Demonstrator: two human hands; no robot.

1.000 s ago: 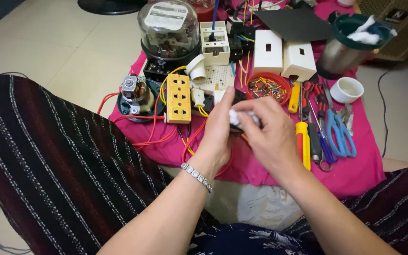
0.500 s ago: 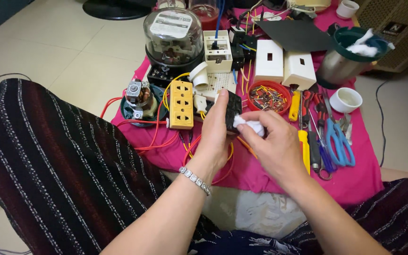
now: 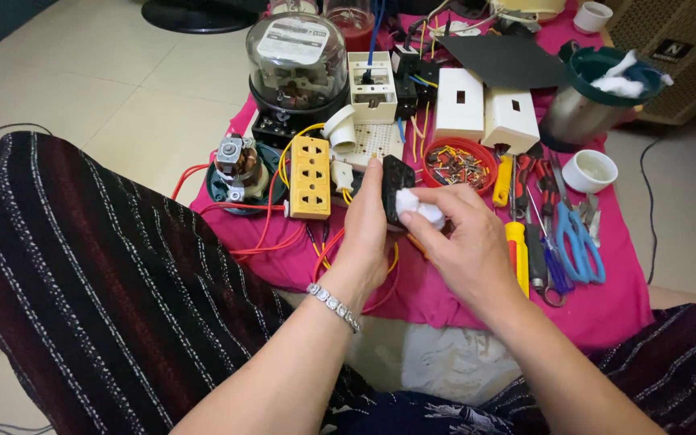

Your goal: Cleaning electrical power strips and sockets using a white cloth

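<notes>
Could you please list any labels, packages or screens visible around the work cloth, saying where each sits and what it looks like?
Paper label: on top of the clear domed meter at the cloth's far left; rectangular, white and grey with dark print.
Small badge: on the tan grille box at far right; dark rectangle with a light mark.
No packages or screens show.

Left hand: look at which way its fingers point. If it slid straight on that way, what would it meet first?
The left hand, holding a black part, points up and away. First in line looks like the white perforated board, then the small white box; depth is unclear.
</notes>
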